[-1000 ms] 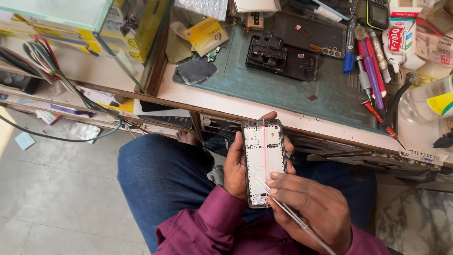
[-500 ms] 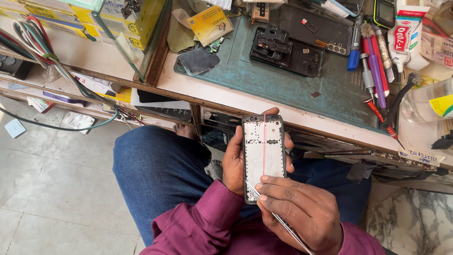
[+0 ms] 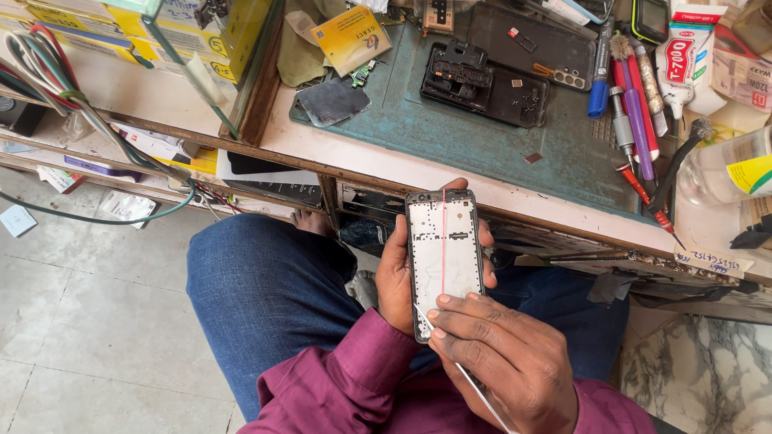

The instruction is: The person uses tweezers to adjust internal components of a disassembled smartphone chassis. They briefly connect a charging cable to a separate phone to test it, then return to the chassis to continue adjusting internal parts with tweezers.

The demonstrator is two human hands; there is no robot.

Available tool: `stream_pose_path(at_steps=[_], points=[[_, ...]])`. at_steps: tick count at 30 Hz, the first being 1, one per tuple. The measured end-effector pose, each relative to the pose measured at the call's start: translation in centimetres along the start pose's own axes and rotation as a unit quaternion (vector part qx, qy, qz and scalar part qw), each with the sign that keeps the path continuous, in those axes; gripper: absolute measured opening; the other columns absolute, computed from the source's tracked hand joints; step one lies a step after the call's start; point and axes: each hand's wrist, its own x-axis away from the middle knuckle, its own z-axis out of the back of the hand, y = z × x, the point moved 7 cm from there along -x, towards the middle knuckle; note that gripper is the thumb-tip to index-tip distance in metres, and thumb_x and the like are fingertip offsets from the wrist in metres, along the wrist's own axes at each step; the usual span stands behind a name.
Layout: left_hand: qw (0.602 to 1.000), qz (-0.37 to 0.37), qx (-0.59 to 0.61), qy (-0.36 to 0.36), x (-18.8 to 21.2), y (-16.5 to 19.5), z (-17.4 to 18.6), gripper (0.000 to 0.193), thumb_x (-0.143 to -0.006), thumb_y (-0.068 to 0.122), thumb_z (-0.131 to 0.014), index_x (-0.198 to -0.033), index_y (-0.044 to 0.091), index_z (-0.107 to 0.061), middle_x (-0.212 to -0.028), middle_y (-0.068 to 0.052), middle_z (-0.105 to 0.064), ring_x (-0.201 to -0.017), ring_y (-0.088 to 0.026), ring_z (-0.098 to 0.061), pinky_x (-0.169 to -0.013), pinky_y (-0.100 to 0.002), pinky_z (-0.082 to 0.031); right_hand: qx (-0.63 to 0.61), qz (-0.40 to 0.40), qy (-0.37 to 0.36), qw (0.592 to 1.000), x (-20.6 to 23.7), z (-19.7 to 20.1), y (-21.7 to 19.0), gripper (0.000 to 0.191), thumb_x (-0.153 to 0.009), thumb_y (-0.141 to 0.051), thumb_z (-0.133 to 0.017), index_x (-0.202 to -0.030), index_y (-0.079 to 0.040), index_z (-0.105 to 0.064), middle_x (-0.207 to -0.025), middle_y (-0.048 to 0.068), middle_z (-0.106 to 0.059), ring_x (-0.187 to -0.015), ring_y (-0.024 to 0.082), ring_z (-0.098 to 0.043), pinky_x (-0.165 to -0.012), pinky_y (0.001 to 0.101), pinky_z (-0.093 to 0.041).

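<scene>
Table (image 3: 482, 173) carries a stripped phone body (image 3: 486, 84) on a green mat. Over the lap, the left hand (image 3: 394, 277) grips a bare phone frame (image 3: 443, 261). Right hand (image 3: 507, 366) pinches thin tweezers (image 3: 474, 386) at its lower edge; reassembly not yet begun.

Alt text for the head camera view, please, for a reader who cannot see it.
A seated person's left hand holds a phone frame upright over their lap while the right hand presses a thin metal tool at its lower edge. Ahead, a cluttered workbench carries a green mat, opened phone parts and pens.
</scene>
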Motion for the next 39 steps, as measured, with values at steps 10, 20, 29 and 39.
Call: stream_pose_path(at_steps=[10, 20, 29, 39], points=[[1.0, -0.027, 0.005, 0.0, -0.2, 0.0, 0.0, 0.074, -0.111, 0.058, -0.029, -0.17, 0.015, -0.021, -0.126, -0.028, -0.06, -0.094, -0.042, -0.069, -0.077, -0.046, -0.062, 0.038, -0.039, 0.04, 0.998, 0.1, -0.6, -0.5, 0.013, -0.078, -0.008, -0.084, -0.086, -0.006, -0.073, -0.1, 0.009, -0.079, -0.106, 0.024, -0.076, -0.094, 0.0431, -0.061], [1.0, -0.026, 0.002, 0.016, 0.0, -0.1, 0.4, 0.073, -0.112, 0.059, -0.023, -0.169, 0.013, -0.023, -0.122, -0.028, -0.058, -0.091, -0.042, -0.069, -0.076, -0.045, -0.061, -0.003, -0.018, 0.016, 1.0, -0.5, 0.0, 0.1, 0.013, -0.08, -0.006, -0.083, -0.082, -0.006, -0.069, -0.097, 0.008, -0.078, -0.103, 0.024, -0.078, -0.092, 0.0387, -0.063], [0.999, -0.035, -0.009, 0.007, -0.1, -0.2, 0.2, 0.073, -0.111, 0.06, -0.03, -0.167, 0.014, -0.026, -0.121, -0.026, -0.058, -0.091, -0.041, -0.068, -0.076, -0.044, -0.06, 0.018, -0.023, 0.034, 0.999, -0.8, 0.0, -0.3, 0.013, -0.078, -0.005, -0.083, -0.085, -0.005, -0.072, -0.099, 0.009, -0.077, -0.104, 0.025, -0.077, -0.087, 0.0363, -0.063], [0.998, -0.046, -0.027, 0.024, -0.1, -0.2, 0.2, 0.075, -0.11, 0.06, -0.033, -0.169, 0.015, -0.025, -0.12, -0.023, -0.059, -0.091, -0.039, -0.068, -0.081, -0.046, -0.06, 0.029, -0.04, 0.034, 0.998, -1.6, -0.3, 0.2, 0.015, -0.077, -0.003, -0.083, -0.089, -0.003, -0.074, -0.101, 0.009, -0.077, -0.104, 0.025, -0.077, -0.082, 0.0341, -0.063]])
